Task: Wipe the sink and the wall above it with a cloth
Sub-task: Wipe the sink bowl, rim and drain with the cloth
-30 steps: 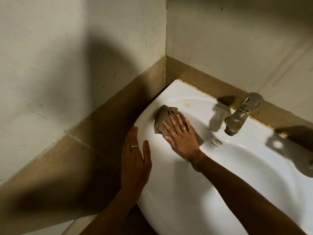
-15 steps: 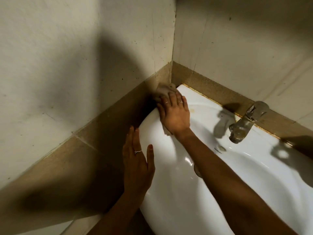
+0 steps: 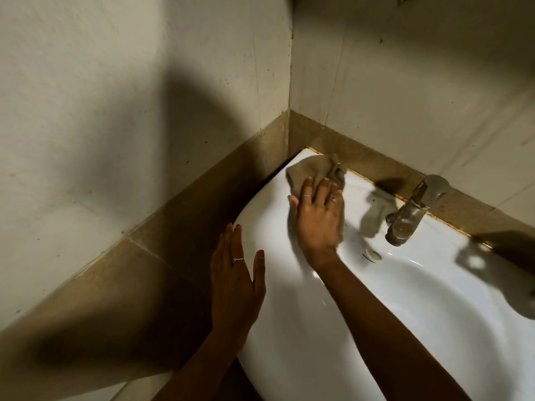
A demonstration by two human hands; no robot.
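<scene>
Sink (image 3: pixel 289 357) fills the lower right of the frame, white and glossy, its curved rim running from the bottom centre up toward the corner of the room. At lower centre the left hand (image 3: pixel 236 287) lies flat against the sink's outer left edge, fingers (image 3: pixel 231 241) straight and close together, thumb spread to the side, a ring on one finger; it holds nothing. Just past it, near the frame's centre, the right hand (image 3: pixel 318 218) presses palm-down on the sink's flat back ledge, fingers slightly apart and laid over a brown cloth (image 3: pixel 315 172), two of them wearing rings. The cloth is bunched under the fingertips and spreads toward the sink's far left corner. To the right of it stands a metal tap (image 3: pixel 411 212), casting a shadow on the ledge. A tan tile band (image 3: pixel 179 215) borders the sink, and above it the pale wall (image 3: pixel 405 82) meets in a corner at upper centre.
</scene>
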